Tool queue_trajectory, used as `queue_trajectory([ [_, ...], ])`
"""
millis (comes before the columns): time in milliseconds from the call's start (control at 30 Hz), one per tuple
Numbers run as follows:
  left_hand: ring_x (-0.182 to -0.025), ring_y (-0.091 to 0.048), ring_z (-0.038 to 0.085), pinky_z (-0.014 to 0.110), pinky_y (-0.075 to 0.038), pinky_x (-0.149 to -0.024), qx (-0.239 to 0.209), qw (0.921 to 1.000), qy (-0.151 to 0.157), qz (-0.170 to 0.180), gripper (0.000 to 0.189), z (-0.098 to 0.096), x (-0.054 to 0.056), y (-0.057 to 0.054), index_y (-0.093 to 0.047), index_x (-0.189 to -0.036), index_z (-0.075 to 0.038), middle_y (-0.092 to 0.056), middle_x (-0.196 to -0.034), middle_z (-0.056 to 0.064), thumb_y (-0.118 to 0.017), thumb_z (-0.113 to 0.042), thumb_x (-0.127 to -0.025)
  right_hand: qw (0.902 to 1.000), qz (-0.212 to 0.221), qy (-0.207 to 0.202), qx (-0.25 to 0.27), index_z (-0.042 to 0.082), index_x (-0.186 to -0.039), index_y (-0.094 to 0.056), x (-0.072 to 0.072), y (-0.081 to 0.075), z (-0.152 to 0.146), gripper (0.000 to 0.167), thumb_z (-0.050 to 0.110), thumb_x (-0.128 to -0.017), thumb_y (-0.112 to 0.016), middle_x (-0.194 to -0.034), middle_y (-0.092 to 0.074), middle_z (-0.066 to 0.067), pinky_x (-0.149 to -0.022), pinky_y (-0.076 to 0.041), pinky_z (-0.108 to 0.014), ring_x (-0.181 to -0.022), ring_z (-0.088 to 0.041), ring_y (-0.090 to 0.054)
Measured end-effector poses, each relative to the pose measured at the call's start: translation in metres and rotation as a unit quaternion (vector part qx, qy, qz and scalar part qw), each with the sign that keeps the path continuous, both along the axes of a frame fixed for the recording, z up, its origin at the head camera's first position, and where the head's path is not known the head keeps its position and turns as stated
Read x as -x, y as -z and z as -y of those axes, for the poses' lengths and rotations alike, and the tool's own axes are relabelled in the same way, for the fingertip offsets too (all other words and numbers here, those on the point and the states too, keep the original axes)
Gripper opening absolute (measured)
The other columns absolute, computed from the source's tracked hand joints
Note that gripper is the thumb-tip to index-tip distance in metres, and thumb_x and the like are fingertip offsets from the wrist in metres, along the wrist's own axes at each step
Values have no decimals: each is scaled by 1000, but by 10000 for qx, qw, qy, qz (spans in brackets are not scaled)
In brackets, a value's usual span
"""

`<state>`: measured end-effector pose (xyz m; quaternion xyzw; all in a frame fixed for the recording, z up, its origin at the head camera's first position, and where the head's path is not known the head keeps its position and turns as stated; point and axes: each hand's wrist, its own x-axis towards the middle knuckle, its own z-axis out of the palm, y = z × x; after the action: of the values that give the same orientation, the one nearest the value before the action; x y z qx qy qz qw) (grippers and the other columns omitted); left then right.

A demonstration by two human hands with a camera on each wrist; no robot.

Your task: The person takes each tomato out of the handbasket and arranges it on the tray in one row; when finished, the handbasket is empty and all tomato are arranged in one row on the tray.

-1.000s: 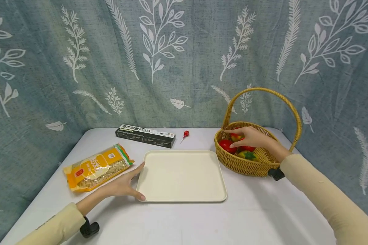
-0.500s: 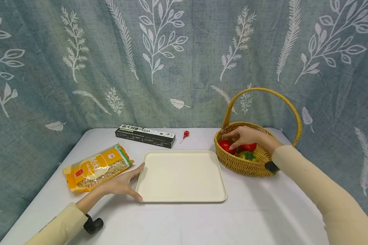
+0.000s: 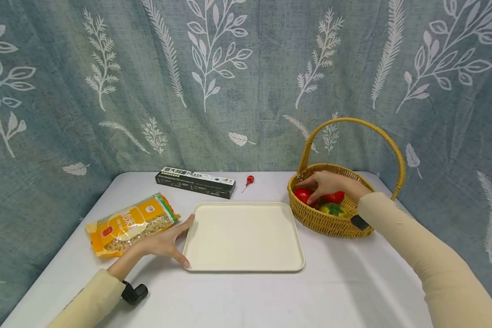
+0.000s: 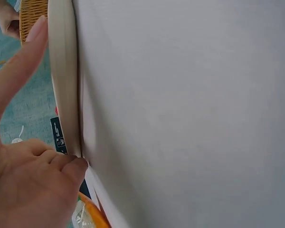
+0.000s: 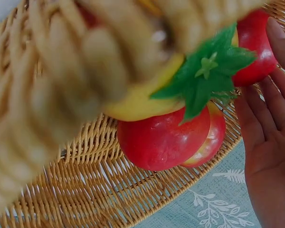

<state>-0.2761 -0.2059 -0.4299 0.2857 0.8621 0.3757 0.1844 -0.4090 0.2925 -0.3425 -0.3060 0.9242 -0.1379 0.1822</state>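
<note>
A cream rectangular tray (image 3: 246,237) lies flat on the white table. My left hand (image 3: 164,242) rests at its left edge, thumb near the front corner and fingers extended toward the back; in the left wrist view the fingertips touch the tray rim (image 4: 64,71). My right hand (image 3: 330,183) reaches into a wicker basket (image 3: 332,226), thumb and fingers around a glossy red round fruit (image 3: 302,195). Beside it in the basket lie a yellow-green fruit with a green leafy top (image 3: 333,209) and another red fruit (image 3: 334,197). The right wrist view shows the held fruit (image 5: 254,47) partly covered by fingers.
An orange bag of pasta (image 3: 131,223) lies left of the tray. Behind the tray are a black pasta box (image 3: 194,182) and a red lollipop (image 3: 250,179). The basket's tall handle (image 3: 348,120) arches above the right hand. A patterned curtain (image 3: 246,91) hangs behind the table.
My right hand has moved lower and deeper into the basket, its fingers closing around the red fruit. The left hand has stayed at the tray's edge, its thumb shifting slightly.
</note>
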Motion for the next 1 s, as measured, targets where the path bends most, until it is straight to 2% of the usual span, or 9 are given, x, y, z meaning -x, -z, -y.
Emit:
queue_trajectory([
  [200, -143, -7, 41, 53, -13, -114, 166, 9998, -92, 32, 131, 1, 4, -2, 3, -152, 4, 2, -157, 27, -90, -28, -65, 9995, -162, 30, -262, 11, -139, -53, -1, 0, 6, 62, 28, -84, -75, -137, -54, -15, -100, -43, -50, -126, -34, -48],
  [467, -143, -7, 41, 54, -12, -114, 322, 9993, -143, 128, 130, 0, 3, -8, 2, -151, 5, 1, -157, 27, -90, -27, -65, 9986, -372, -1, -363, 10, -137, -56, -3, -1, 9, 58, 25, -84, -76, -132, -58, -16, -96, -46, -46, -119, -32, -53],
  [700, -144, -3, 40, 55, -10, -114, 488, 9986, -149, 125, 130, 1, -1, -10, -1, -152, 5, -1, -158, 24, -91, -28, -64, 9985, -485, 54, -259, 10, -135, -58, -5, 0, 6, 57, 27, -84, -76, -130, -60, -15, -97, -46, -47, -120, -33, -53],
  [1000, -143, -5, 42, 56, -10, -114, 543, 9985, -32, 68, 128, 4, 0, -10, -2, -151, 7, -3, -157, 27, -90, -27, -64, 9982, -505, 270, 174, 4, -135, -57, -8, -8, -5, 60, 27, -83, -77, -129, -60, -18, -94, -48, -48, -116, -35, -56],
])
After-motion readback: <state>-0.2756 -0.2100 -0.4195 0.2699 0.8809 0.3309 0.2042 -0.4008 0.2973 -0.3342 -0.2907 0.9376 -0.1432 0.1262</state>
